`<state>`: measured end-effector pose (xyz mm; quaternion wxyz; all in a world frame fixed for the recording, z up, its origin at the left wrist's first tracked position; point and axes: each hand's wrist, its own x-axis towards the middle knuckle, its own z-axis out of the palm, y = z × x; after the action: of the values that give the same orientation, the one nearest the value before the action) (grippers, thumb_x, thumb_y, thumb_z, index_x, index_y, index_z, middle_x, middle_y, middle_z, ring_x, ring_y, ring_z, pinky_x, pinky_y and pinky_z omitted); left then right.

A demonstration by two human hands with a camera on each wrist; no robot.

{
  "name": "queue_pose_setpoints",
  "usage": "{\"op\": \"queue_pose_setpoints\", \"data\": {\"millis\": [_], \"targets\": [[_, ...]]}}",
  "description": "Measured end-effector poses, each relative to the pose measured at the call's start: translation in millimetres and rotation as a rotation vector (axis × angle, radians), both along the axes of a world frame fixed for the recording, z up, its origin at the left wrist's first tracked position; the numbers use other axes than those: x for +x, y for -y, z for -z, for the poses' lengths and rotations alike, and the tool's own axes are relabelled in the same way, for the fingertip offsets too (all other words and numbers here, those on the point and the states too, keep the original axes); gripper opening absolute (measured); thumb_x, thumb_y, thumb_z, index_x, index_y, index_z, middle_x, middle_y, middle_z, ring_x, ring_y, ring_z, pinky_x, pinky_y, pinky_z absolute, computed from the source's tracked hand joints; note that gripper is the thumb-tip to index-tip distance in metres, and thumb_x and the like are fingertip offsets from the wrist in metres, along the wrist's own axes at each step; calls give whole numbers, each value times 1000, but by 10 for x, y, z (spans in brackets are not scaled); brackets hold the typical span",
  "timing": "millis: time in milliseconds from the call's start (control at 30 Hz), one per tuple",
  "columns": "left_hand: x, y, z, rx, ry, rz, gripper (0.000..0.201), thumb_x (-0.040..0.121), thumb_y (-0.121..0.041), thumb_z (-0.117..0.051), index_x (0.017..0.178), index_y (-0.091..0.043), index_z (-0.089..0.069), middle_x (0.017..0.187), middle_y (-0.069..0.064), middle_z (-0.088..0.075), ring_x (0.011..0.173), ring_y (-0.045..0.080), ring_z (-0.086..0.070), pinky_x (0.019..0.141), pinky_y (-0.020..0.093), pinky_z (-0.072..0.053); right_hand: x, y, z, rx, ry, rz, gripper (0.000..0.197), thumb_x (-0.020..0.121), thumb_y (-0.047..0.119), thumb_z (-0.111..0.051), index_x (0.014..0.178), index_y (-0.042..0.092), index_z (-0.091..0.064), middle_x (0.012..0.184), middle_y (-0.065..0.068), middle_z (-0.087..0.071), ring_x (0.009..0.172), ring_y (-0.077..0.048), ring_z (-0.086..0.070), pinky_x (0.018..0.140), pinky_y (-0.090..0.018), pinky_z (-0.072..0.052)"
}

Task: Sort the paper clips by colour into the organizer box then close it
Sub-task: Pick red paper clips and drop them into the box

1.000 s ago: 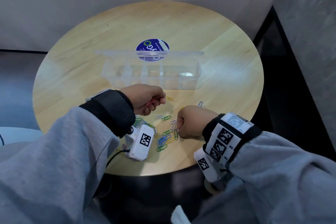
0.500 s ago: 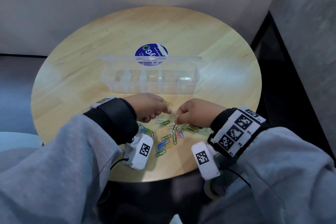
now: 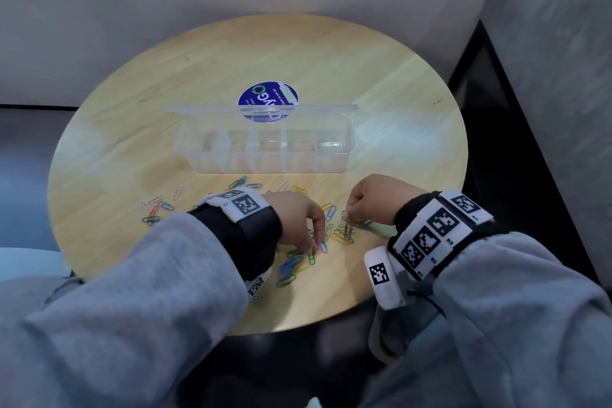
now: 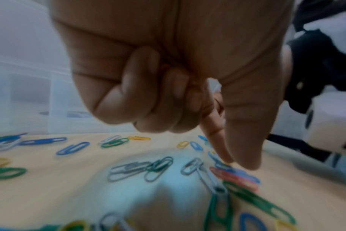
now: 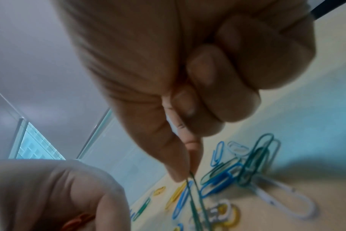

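The round wooden worktop point(image 3: 381, 83) carries a clear organizer box point(image 3: 265, 151) near its centre, with the lid standing open along the 12 o'clock side. A blue round sticker point(image 3: 268, 94) lies on the wood just behind the box and shows partly through the lid. The compartments look empty, except for something pale in the one at the 3 o'clock end, which I cannot identify.

The paper clips point(image 3: 288, 270) lie scattered on the worktop at the 6 o'clock side of the box, in blue, green, yellow, white and red. A smaller group point(image 3: 155, 210) lies toward 9 o'clock, well apart from the hands.

The left hand point(image 3: 294, 215) reaches down into the pile. Its thumb and forefinger point down, close together, with the tips on or just above a red clip point(image 4: 227, 175) and a blue clip beside it; the grip there is narrow, and I cannot tell if it already pinches anything. The other fingers are curled into the palm, and something red shows inside them in the right wrist view.

The right hand point(image 3: 374, 200) is at 3 o'clock of the left one. Its thumb and forefinger pinch a green clip point(image 5: 196, 200), which hangs down from the grip over the yellow clips point(image 3: 341, 237).

Both wrists wear bands with black and white markers.
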<state>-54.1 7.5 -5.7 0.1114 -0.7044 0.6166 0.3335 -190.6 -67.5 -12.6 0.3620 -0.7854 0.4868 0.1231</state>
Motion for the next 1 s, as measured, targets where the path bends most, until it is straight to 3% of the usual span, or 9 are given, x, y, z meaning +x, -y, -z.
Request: {"op": "queue_pose_setpoints", "data": {"millis": [200, 300, 433, 567, 667, 733, 800, 900, 1000], "targets": [[-58, 46, 86, -10, 79, 75, 18, 76, -37, -73, 80, -29, -57, 79, -10, -52, 82, 14, -50, 59, 23, -34, -26, 34, -22, -14, 46, 14, 8, 83, 18, -65, 89, 13, -67, 69, 7, -53, 74, -12, -51, 58, -19, -36], [-65, 66, 98, 4, 108, 100, 21, 78, -37, -71, 75, -26, -54, 67, -11, -46, 80, 13, -48, 50, 21, -28, -29, 38, -35, -36, 53, 7, 6, 83, 22, -65, 84, 17, -63, 67, 8, -50, 63, -6, -45, 55, -18, -34], [-17, 68, 102, 17, 117, 101, 15, 81, -31, -69, 78, -25, -56, 67, -11, -47, 79, 13, -49, 50, 18, -30, -33, 39, -33, -14, 71, 27, 10, 83, 27, -65, 82, 18, -62, 69, 8, -52, 70, -10, -48, 59, -19, -35], [88, 11, 78, 21, 16, -42, 20, 77, -30, -73, 67, -25, -56, 65, -10, -55, 65, 7, -52, 50, 19, -33, -36, 48, -82, 16, 78, 58, 15, 84, 31, -65, 82, 17, -61, 66, 6, -51, 61, -9, -47, 52, -21, -34], [196, -9, 3, 3, -97, -143, 20, 76, -27, -72, 65, -23, -55, 61, -10, -53, 62, 9, -48, 56, 21, -36, -43, 74, -139, 86, 85, 94, 17, 86, 25, -61, 74, 15, -54, 59, 2, -44, 50, -12, -38, 49, -21, -30], [249, -5, -72, 11, -309, -289, 24, 77, -19, -71, 62, -21, -52, 65, -1, -54, 60, 14, -41, 53, 22, -32, -50, 108, -168, 203, 185, 181, 17, 87, 17, -57, 72, 13, -51, 61, -2, -44, 50, -16, -37, 46, -22, -31], [295, 26, -138, -30, -532, -469, 29, 80, -7, -68, 60, -17, -49, 58, 2, -56, 55, 15, -38, 48, 20, -28, -47, 146, -205, 326, 353, 306, 16, 89, 9, -49, 74, 11, -49, 63, -4, -44, 50, -15, -37, 40, -20, -31], [326, 119, -247, -106, -684, -603, 33, 84, 2, -58, 60, -14, -43, 46, -3, -54, 44, 9, -38, 45, 19, -24, -28, 200, -294, 488, 619, 466, 18, 90, -1, -38, 80, 8, -49, 67, -6, -44, 52, -14, -40, 37, -16, -34], [339, 245, -338, -137, -777, -670, 32, 86, 6, -52, 63, -14, -43, 46, -2, -52, 36, 4, -38, 40, 14, -27, -8, 264, -355, 595, 873, 586, 22, 89, -7, -33, 86, 2, -52, 73, -11, -50, 60, -17, -51, 47, -18, -49]]}}
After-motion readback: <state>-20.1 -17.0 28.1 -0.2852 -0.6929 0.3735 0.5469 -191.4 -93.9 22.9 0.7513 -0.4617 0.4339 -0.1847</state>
